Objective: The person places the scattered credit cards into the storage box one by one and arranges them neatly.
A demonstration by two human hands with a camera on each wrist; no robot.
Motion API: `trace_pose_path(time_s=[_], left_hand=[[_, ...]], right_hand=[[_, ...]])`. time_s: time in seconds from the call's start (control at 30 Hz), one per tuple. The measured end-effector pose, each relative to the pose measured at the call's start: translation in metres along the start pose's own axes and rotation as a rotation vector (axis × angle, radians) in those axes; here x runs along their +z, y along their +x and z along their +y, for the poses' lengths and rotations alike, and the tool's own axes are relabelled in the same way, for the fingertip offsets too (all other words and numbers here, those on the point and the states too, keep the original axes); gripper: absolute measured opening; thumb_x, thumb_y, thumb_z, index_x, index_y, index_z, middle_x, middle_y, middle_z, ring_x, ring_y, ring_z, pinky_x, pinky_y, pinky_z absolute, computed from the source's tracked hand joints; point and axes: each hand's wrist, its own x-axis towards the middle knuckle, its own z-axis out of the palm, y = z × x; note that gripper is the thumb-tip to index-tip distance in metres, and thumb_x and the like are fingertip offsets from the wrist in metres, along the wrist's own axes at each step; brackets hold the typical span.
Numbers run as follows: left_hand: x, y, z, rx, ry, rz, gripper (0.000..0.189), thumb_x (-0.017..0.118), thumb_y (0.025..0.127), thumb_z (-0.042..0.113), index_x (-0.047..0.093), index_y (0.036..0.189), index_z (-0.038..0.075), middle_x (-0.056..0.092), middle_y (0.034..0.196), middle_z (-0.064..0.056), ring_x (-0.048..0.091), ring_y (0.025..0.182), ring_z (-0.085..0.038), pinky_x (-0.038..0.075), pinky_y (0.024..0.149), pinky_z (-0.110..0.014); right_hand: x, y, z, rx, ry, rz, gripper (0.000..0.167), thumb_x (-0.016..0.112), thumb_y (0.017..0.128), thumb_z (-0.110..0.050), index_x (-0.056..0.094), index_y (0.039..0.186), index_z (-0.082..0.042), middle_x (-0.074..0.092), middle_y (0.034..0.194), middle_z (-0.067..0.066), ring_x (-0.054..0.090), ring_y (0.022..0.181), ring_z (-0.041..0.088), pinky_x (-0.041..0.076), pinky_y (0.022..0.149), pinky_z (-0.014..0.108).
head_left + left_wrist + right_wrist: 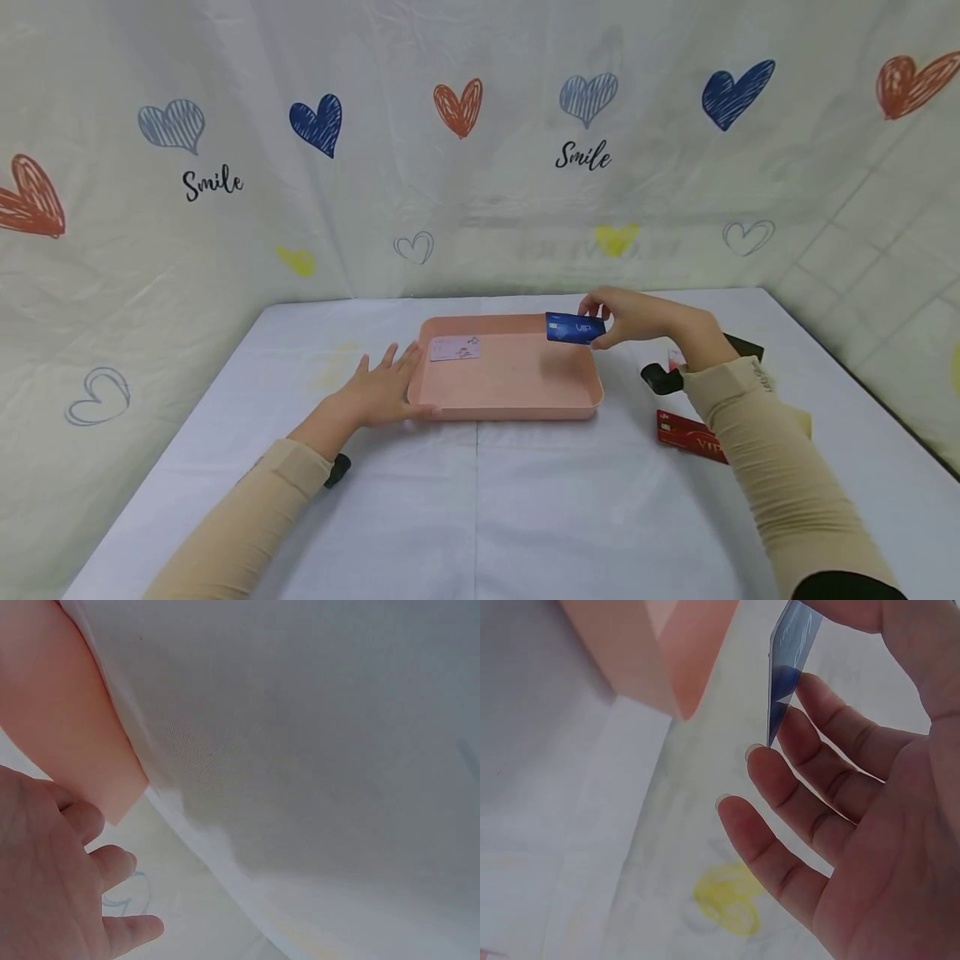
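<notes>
A blue VIP card [573, 327] is pinched by my right hand [637, 317] above the right end of a pink tray [510, 383]. In the right wrist view the blue card [789, 656] shows nearly edge-on between thumb and fingers. A pale pink card [454, 347] lies inside the tray near its upper left corner. My left hand [382, 387] rests with spread fingers at the tray's left side. The left wrist view has that hand [52, 870] touching the tray's outer wall [82, 712].
A red VIP card [690, 435] lies on the white table [555, 508] right of the tray. Around it are a black card [746, 347] and a yellowish one [802, 420], partly hidden by the right forearm. A white sheet printed with hearts [525, 192] hangs behind the table.
</notes>
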Motion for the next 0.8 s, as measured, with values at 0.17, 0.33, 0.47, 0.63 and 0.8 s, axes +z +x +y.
trace_pose_path(time_s=[0.17, 0.33, 0.47, 0.63, 0.8], left_hand=[[-0.001, 0.0, 0.001, -0.005, 0.004, -0.007, 0.114, 0.054, 0.09, 0.077, 0.01, 0.164, 0.003, 0.008, 0.172, -0.01, 0.008, 0.155, -0.039, 0.008, 0.116, -0.072], [-0.003, -0.001, 0.002, -0.009, 0.006, -0.015, 0.113, 0.055, 0.09, 0.076, 0.01, 0.164, 0.004, 0.008, 0.172, -0.009, 0.008, 0.156, -0.039, 0.007, 0.116, -0.072], [-0.003, -0.001, 0.003, -0.006, 0.006, -0.011, 0.114, 0.054, 0.089, 0.077, 0.011, 0.164, 0.004, 0.009, 0.172, -0.01, 0.009, 0.155, -0.04, 0.008, 0.116, -0.072], [-0.002, 0.0, 0.002, -0.003, 0.004, -0.013, 0.114, 0.054, 0.089, 0.077, 0.011, 0.164, 0.003, 0.008, 0.172, -0.01, 0.008, 0.155, -0.04, 0.008, 0.116, -0.072], [0.001, 0.002, 0.001, -0.009, 0.006, -0.025, 0.115, 0.052, 0.089, 0.079, 0.007, 0.165, 0.006, 0.005, 0.172, -0.008, 0.006, 0.156, -0.039, 0.007, 0.117, -0.071]], right_hand=[[0.002, 0.008, -0.009, -0.005, 0.002, -0.008, 0.047, 0.082, 0.085, -0.011, 0.058, 0.123, 0.005, 0.057, 0.113, 0.015, 0.052, 0.107, 0.035, 0.047, 0.087, 0.046], [0.006, 0.016, -0.014, -0.023, -0.01, -0.017, 0.046, 0.081, 0.085, -0.012, 0.059, 0.123, 0.004, 0.059, 0.114, 0.014, 0.052, 0.106, 0.033, 0.047, 0.087, 0.045], [0.01, 0.022, -0.017, -0.041, 0.004, -0.023, 0.045, 0.081, 0.085, -0.011, 0.06, 0.122, 0.005, 0.059, 0.114, 0.015, 0.053, 0.104, 0.032, 0.047, 0.086, 0.044], [0.017, 0.028, -0.024, -0.06, 0.027, -0.021, 0.047, 0.081, 0.083, -0.009, 0.06, 0.122, 0.006, 0.058, 0.112, 0.016, 0.053, 0.102, 0.032, 0.048, 0.086, 0.043], [0.024, 0.032, -0.031, -0.069, 0.043, -0.03, 0.05, 0.082, 0.084, -0.008, 0.058, 0.124, 0.007, 0.058, 0.113, 0.016, 0.053, 0.103, 0.032, 0.048, 0.089, 0.043]])
